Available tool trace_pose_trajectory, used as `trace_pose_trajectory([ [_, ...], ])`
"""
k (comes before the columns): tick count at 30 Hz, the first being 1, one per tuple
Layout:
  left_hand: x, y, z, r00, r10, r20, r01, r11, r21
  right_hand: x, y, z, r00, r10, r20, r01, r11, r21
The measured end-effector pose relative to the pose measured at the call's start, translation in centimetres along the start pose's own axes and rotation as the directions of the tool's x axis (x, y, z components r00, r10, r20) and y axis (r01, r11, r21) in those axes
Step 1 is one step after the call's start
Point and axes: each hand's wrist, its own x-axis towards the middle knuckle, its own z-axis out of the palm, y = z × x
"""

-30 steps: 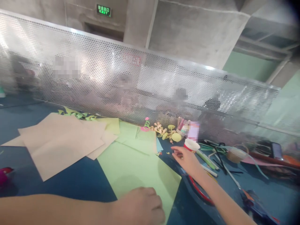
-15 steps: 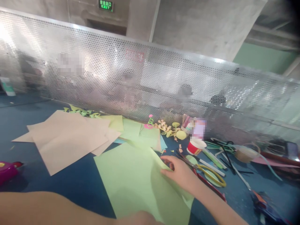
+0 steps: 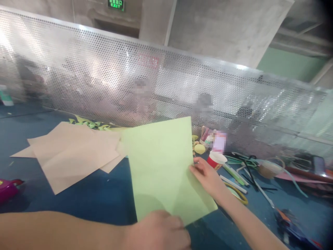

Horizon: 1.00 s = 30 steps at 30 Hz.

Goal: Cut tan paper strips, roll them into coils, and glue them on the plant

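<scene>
A light green sheet of paper is raised off the table, its far edge tilted up in front of me. My right hand pinches its right edge between thumb and fingers. My left hand, somewhat blurred, is closed over the near edge of the same sheet, with its fingertips hidden. Left of the sheet, several pale pink paper sheets lie overlapping on the blue table. Partly covered by my right forearm are the yellow handles of scissors.
A red and white paper cup and coloured sticks stand or lie on the right. A glue gun is nearer right. A magenta tool lies far left. A perforated metal screen borders the table's back.
The green sheet has been lifted and tilted up, now covering the papers and small paper pieces behind it. My right hand has moved up and right; my left hand has come further into view.
</scene>
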Motion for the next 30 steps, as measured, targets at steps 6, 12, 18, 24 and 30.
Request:
trace_pose_trajectory([
  [6, 0.8, -0.6, -1.9, 0.965, -0.232, 0.121, 0.218, 0.969, 0.118, 0.2, 1.5, 0.7, 0.98, 0.196, 0.032, -0.198, 0.965, 0.173],
  [12, 1.0, -0.7, -2.5, 0.911, -0.356, 0.21, 0.345, 0.935, 0.086, -0.7, 0.6, 1.6, 0.945, 0.291, 0.146, -0.321, 0.909, 0.265],
  [18, 1.2, -0.4, -2.2, 0.899, -0.351, 0.262, 0.331, 0.936, 0.122, -0.9, 0.5, 1.6, 0.936, 0.291, 0.2, -0.334, 0.913, 0.233],
  [24, 0.9, -0.3, -1.3, 0.919, -0.292, 0.265, 0.225, 0.94, 0.256, -0.5, 1.4, 1.4, 0.972, 0.183, 0.149, -0.185, 0.983, 0.0],
  [30, 0.6, -0.5, -0.7, 0.937, -0.274, 0.218, 0.195, 0.926, 0.324, -0.5, 1.8, 1.3, 0.998, 0.008, 0.063, 0.014, 0.941, -0.339],
])
